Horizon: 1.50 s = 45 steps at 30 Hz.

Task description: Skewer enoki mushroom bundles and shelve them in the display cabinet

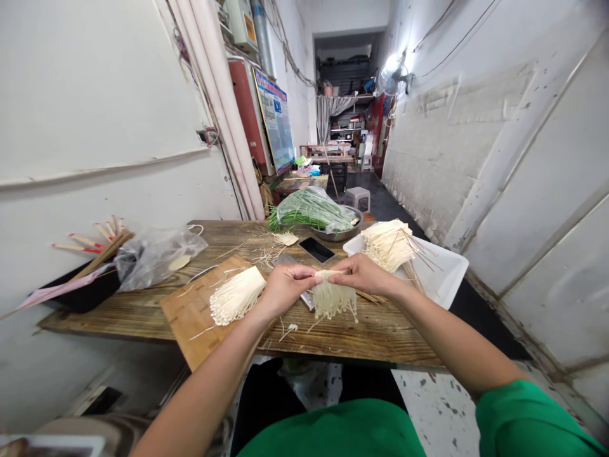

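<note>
A thin sheet of enoki mushrooms [334, 298] hangs caps down over the wooden table, pinched along its upper edge by both hands. My left hand [290, 285] is closed on its left corner, and my right hand [361, 271] on its right corner. Left of my left hand, a larger enoki bundle [238, 295] lies on a bamboo cutting board [190, 304]. Beyond my right hand, a white tray [447, 273] holds a pile of skewered enoki [387, 244] with thin sticks poking out. Under my hands a metal blade is partly hidden.
A dark phone [316, 250] lies behind my hands. Farther back, green chives in a plastic bag [316, 209] rest on a metal bowl [337, 235]. At left stand a black container [85, 285] with sticks and a clear plastic bag [152, 254]. Loose mushroom scraps dot the table [304, 339].
</note>
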Each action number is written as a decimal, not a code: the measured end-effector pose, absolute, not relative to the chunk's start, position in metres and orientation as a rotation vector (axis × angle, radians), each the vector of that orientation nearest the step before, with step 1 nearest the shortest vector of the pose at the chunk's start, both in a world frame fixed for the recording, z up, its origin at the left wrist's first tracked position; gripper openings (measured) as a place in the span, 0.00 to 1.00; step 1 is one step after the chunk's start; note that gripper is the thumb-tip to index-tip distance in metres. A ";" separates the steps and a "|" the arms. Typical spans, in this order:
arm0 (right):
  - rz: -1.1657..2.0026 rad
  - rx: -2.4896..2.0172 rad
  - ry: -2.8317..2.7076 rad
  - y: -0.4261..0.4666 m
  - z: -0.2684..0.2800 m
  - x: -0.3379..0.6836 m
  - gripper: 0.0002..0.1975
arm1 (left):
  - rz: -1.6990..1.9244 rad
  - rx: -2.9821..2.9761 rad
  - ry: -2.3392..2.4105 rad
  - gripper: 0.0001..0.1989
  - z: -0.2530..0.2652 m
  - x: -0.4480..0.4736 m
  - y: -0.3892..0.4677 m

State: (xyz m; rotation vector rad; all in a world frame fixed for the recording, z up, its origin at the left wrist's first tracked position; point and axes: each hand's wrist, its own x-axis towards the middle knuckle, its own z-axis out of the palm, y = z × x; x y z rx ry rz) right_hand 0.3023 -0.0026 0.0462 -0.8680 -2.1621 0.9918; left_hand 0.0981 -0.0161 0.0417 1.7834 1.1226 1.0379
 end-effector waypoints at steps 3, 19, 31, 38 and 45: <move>1.042 -0.874 -2.162 -0.004 0.046 0.303 0.18 | 0.983 1.762 1.081 0.13 0.041 0.097 -0.016; 1.059 -0.807 -2.183 0.001 0.041 0.301 0.19 | 1.035 1.732 1.141 0.15 0.033 0.099 -0.010; 1.121 -0.842 -2.181 0.002 0.047 0.302 0.18 | 0.986 1.602 1.077 0.12 0.027 0.098 -0.008; 1.087 -0.924 -2.192 0.007 0.044 0.302 0.18 | 0.960 1.711 0.993 0.20 0.027 0.098 -0.004; 1.047 -0.918 -2.131 0.010 0.037 0.320 0.22 | 0.987 1.752 1.114 0.12 0.030 0.092 0.003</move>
